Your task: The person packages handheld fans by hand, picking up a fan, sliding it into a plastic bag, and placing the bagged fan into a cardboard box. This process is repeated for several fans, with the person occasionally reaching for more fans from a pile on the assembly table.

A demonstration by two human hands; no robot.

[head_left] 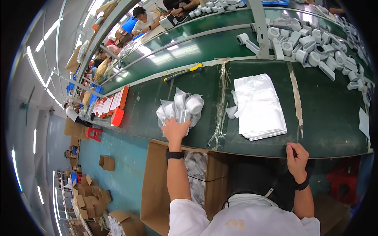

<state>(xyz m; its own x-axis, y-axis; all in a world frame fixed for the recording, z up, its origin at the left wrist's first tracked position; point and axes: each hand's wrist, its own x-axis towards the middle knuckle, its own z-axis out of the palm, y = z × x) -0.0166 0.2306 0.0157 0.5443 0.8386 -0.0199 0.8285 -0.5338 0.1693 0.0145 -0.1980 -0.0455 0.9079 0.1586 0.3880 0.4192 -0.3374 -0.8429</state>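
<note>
My left hand (pixel 176 129) rests with spread fingers against the near side of several clear-bagged white plastic parts (pixel 193 104) with rounded heads, heaped on the green worktable. Its fingertips touch the bags and are partly lost among them. At the table's front edge, my right hand (pixel 297 155) is closed, thumb and fingers pressed together; whatever it may pinch is too small to see. Between and beyond the hands lies a stack of flat white plastic bags (pixel 260 108), with a crumpled clear piece (pixel 231 112) at its left edge.
A yellow-and-black handled tool (pixel 184 72) lies behind the bagged parts. Many loose white-grey parts (pixel 311 47) are piled at the far right. Below the table stands an open cardboard box (pixel 155 185) containing bagged parts. Orange trays (pixel 118 102) sit far left; people work across the line.
</note>
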